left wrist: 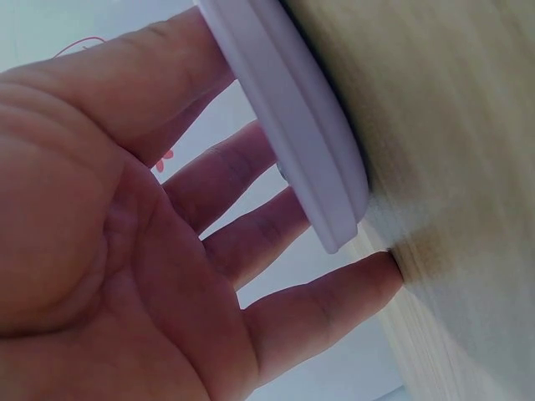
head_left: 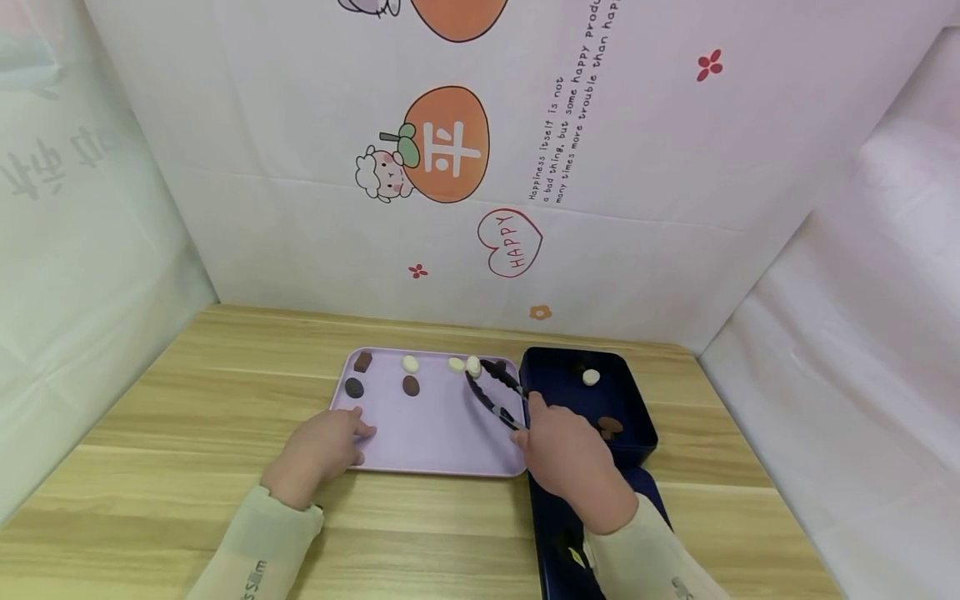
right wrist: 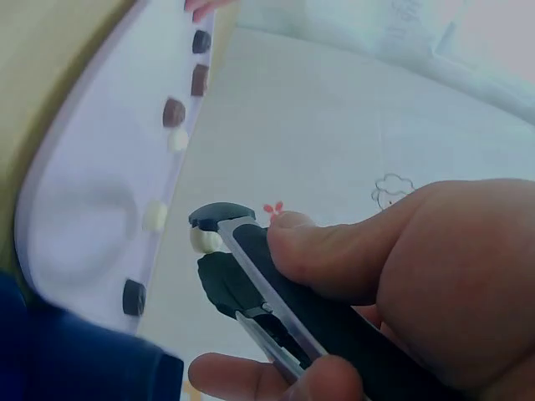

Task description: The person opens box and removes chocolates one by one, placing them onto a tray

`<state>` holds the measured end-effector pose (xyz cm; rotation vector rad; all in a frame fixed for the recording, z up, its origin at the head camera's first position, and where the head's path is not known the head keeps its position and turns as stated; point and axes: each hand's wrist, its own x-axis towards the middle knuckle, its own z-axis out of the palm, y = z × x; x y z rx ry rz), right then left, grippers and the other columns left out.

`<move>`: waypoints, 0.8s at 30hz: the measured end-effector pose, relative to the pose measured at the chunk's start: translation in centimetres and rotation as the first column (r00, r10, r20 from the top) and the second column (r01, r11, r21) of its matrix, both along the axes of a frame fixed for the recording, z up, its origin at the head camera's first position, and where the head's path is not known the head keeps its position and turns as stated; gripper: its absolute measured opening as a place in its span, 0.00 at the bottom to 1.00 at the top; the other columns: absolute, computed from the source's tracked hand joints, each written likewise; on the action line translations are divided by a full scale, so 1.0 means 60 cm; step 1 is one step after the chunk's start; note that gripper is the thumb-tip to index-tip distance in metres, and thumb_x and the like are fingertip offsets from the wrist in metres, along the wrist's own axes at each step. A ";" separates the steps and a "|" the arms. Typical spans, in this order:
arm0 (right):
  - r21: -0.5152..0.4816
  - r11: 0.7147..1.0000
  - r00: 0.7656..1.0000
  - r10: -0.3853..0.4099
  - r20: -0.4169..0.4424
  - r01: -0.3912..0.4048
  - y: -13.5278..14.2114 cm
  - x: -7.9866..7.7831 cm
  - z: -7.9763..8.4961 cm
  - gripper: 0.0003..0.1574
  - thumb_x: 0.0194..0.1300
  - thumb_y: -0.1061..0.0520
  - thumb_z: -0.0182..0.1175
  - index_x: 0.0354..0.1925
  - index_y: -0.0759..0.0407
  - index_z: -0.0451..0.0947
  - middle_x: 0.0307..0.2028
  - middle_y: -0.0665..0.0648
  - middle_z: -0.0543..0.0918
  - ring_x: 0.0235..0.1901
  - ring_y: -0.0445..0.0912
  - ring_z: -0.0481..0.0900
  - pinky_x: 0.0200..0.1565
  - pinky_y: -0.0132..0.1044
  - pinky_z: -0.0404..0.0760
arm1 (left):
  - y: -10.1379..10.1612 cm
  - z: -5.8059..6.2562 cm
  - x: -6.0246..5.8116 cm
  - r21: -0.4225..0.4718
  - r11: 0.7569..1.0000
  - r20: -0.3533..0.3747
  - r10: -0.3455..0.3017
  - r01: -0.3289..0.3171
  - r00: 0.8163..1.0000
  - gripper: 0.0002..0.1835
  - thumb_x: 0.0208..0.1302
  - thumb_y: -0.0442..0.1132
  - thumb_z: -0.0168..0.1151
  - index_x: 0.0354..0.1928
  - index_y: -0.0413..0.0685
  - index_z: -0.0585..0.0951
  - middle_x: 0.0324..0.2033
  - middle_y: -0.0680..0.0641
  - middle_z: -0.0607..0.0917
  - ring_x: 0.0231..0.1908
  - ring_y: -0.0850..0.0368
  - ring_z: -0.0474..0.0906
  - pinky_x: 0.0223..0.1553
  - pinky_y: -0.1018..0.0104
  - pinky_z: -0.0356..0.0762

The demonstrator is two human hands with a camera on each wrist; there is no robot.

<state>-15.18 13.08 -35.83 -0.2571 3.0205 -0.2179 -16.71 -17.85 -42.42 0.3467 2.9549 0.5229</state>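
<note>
My right hand grips black-tipped tongs. A white egg-shaped chocolate sits between the tong tips in the right wrist view, just above the lilac tray. My left hand rests at the tray's left edge, fingers over the rim and little finger on the table in the left wrist view. Along the tray's far side lie a brown square piece, a dark oval piece, a brown oval piece and two pale oval pieces. A dark piece lies partly behind the tongs.
A navy box touches the tray's right side, holding a white piece and brown pieces. Another navy item lies in front of it, partly under my right forearm. A printed white cloth rises behind the wooden table.
</note>
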 end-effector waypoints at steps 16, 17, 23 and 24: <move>0.007 1.000 0.999 -0.010 0.038 0.010 -0.041 -0.004 -0.035 0.35 0.68 0.44 0.63 0.62 0.66 0.70 0.28 0.58 0.81 0.25 0.51 0.79 0.26 0.46 0.79 | 0.001 0.003 0.003 0.003 1.000 -0.004 0.011 -0.011 1.000 0.19 0.53 0.31 0.72 0.49 0.44 0.88 0.61 0.34 0.77 0.59 0.32 0.73 0.58 0.41 0.72; 0.010 1.000 0.999 -0.014 0.038 0.014 -0.041 -0.004 -0.036 0.35 0.68 0.44 0.64 0.62 0.66 0.70 0.28 0.59 0.81 0.25 0.51 0.79 0.26 0.46 0.79 | 0.000 0.002 0.002 0.003 1.000 -0.005 0.011 -0.011 1.000 0.19 0.53 0.31 0.72 0.49 0.44 0.88 0.61 0.34 0.77 0.59 0.32 0.73 0.58 0.41 0.72; 0.016 1.000 0.998 -0.027 0.052 0.026 -0.040 -0.003 -0.035 0.41 0.68 0.43 0.63 0.66 0.68 0.66 0.31 0.59 0.82 0.26 0.51 0.80 0.26 0.45 0.79 | 0.000 0.003 0.002 0.007 1.000 -0.006 0.010 -0.010 1.000 0.19 0.53 0.31 0.72 0.49 0.44 0.88 0.61 0.35 0.77 0.59 0.32 0.73 0.58 0.41 0.72; 0.016 1.000 0.998 -0.024 0.055 0.023 -0.040 -0.002 -0.034 0.41 0.69 0.43 0.63 0.66 0.68 0.66 0.31 0.59 0.82 0.26 0.51 0.80 0.26 0.44 0.79 | 0.000 0.003 0.002 0.007 1.000 -0.006 0.009 -0.009 1.000 0.19 0.53 0.31 0.72 0.49 0.44 0.88 0.61 0.35 0.77 0.59 0.32 0.73 0.58 0.41 0.72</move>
